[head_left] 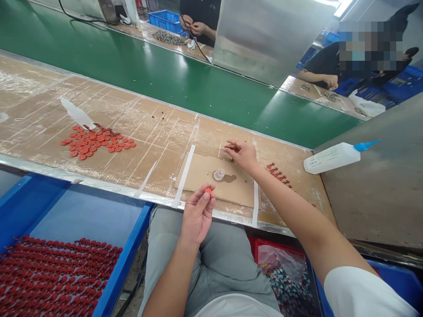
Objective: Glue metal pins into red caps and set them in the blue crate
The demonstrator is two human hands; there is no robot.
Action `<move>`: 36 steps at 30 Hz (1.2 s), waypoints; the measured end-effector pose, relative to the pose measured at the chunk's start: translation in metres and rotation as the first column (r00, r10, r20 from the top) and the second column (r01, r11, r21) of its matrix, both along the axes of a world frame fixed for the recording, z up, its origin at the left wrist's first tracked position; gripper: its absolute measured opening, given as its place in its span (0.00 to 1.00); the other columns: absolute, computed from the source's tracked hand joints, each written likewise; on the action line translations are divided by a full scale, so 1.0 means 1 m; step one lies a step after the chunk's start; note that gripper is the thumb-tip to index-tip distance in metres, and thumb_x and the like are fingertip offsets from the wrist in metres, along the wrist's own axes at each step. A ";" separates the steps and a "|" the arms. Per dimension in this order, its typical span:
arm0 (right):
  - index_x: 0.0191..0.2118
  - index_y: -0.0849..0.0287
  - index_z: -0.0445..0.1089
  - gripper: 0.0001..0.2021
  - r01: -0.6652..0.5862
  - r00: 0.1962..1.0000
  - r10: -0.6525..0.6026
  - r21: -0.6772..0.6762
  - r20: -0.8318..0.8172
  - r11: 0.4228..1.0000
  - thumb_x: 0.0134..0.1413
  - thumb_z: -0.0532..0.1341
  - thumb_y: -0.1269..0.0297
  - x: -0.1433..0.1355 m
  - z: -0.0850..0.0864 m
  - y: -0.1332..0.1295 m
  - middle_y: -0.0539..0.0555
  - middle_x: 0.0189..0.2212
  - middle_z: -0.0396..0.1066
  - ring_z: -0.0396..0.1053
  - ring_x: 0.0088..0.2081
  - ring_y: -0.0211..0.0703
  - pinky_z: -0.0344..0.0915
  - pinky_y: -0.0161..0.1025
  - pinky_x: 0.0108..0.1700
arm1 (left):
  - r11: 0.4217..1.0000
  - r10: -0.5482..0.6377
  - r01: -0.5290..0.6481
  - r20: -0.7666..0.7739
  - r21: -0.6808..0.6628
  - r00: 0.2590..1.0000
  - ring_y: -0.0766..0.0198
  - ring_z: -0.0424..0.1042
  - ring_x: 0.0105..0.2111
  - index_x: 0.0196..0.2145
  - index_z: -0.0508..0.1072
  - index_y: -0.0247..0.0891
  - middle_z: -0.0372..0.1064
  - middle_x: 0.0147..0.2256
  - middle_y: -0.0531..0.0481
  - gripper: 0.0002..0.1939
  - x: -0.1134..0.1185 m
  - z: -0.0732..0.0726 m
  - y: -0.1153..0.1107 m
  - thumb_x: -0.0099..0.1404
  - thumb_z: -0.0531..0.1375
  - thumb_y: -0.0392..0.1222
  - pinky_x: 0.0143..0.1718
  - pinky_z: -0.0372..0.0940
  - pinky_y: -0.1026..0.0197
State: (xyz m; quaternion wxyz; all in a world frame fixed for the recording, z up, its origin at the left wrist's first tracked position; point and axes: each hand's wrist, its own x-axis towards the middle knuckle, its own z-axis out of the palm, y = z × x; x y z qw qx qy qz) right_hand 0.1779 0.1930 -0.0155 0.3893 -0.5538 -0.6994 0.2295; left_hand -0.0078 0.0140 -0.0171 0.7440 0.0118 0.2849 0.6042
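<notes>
Small round orange-red disc (208,190) is pinched between the thumb and fingers of the left hand (197,215), in front of the near edge of a flat light-brown cardboard piece (231,193); the fingers cover part of its rim, and its surface details are too small to read. The right hand (243,155) is partly curled above the brown work surface (142,119), its fingertips at small dark reddish bits; whether it grips one, I cannot tell. A small clear plastic cup (218,175) stands on the cardboard; the right forearm partly hides a slanting row of small red-and-dark pieces (279,175); a white plastic bottle with a blue nozzle (333,157) leans tilted beyond, its label illegible; the blue plastic bin (132,240), holding rows of dark red pieces, is cut off at lower left.
</notes>
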 end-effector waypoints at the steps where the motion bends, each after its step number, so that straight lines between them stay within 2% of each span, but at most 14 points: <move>1: 0.43 0.60 0.75 0.18 0.043 0.994 -0.045 -0.021 -0.104 0.999 0.47 0.67 0.57 -0.003 0.003 -0.007 0.56 0.35 0.78 0.76 0.35 0.44 0.71 0.43 0.41 | 1.000 0.002 -0.002 0.004 -0.002 1.000 0.76 0.77 0.32 0.38 0.78 0.39 0.78 0.40 0.50 0.12 0.000 0.000 0.000 0.53 0.67 0.34 0.38 0.71 0.76; 3: 0.40 0.60 0.76 0.18 0.084 0.958 -0.098 -0.061 -0.268 0.995 0.45 0.68 0.53 -0.009 0.010 -0.026 0.56 0.35 0.78 0.76 0.35 0.44 0.72 0.43 0.39 | 1.000 0.004 -0.004 0.011 -0.006 1.000 0.76 0.76 0.32 0.38 0.79 0.39 0.79 0.38 0.51 0.12 -0.001 0.001 0.001 0.53 0.67 0.34 0.37 0.71 0.77; 6: 0.37 0.58 0.77 0.16 0.107 0.925 -0.127 -0.076 -0.357 0.991 0.43 0.69 0.53 -0.018 0.017 -0.060 0.55 0.34 0.78 0.75 0.34 0.45 0.73 0.44 0.40 | 1.000 -0.002 0.002 0.017 -0.009 1.000 0.77 0.76 0.31 0.37 0.78 0.39 0.79 0.37 0.52 0.12 0.000 0.000 0.001 0.53 0.68 0.34 0.36 0.71 0.77; 9: 0.37 0.54 0.78 0.12 0.161 0.944 -0.156 -0.006 -0.290 0.987 0.46 0.68 0.54 -0.024 0.018 -0.088 0.53 0.35 0.79 0.75 0.36 0.46 0.72 0.46 0.43 | 1.000 -0.017 0.017 0.010 -0.014 1.000 0.76 0.76 0.31 0.38 0.78 0.38 0.79 0.37 0.51 0.12 0.001 -0.002 0.001 0.53 0.67 0.34 0.36 0.71 0.77; 11: 0.37 0.51 0.78 0.10 0.179 0.962 -0.160 0.072 -0.219 0.981 0.48 0.67 0.55 -0.026 0.015 -0.098 0.52 0.36 0.79 0.75 0.37 0.47 0.72 0.47 0.45 | 1.000 -0.022 0.022 0.002 -0.016 1.000 0.76 0.76 0.31 0.38 0.78 0.38 0.79 0.37 0.51 0.12 0.002 -0.002 0.000 0.53 0.67 0.34 0.36 0.71 0.77; 18: 0.39 0.47 0.77 0.08 0.099 0.992 -0.079 0.210 -0.103 0.973 0.52 0.64 0.58 -0.024 -0.003 -0.095 0.51 0.38 0.78 0.75 0.39 0.48 0.71 0.49 0.47 | 1.000 -0.030 0.030 0.000 0.005 1.000 0.76 0.76 0.32 0.38 0.78 0.38 0.79 0.37 0.51 0.13 0.003 -0.001 0.000 0.53 0.67 0.35 0.37 0.71 0.76; 22: 0.37 0.48 0.78 0.07 0.092 0.995 -0.085 0.223 -0.043 0.970 0.52 0.64 0.58 -0.022 -0.009 -0.093 0.52 0.37 0.78 0.75 0.39 0.49 0.71 0.49 0.46 | 1.000 -0.029 0.029 -0.014 0.009 0.999 0.76 0.76 0.32 0.38 0.78 0.39 0.78 0.37 0.51 0.12 0.003 -0.002 0.001 0.53 0.67 0.35 0.37 0.71 0.76; 36: 0.36 0.49 0.77 0.07 0.053 0.998 -0.056 0.220 0.007 0.974 0.53 0.63 0.58 -0.023 -0.010 -0.092 0.53 0.38 0.78 0.75 0.40 0.49 0.70 0.49 0.48 | 0.998 -0.054 0.054 0.006 0.014 0.999 0.76 0.76 0.31 0.38 0.78 0.39 0.78 0.37 0.51 0.13 0.004 -0.002 0.000 0.53 0.67 0.35 0.36 0.71 0.76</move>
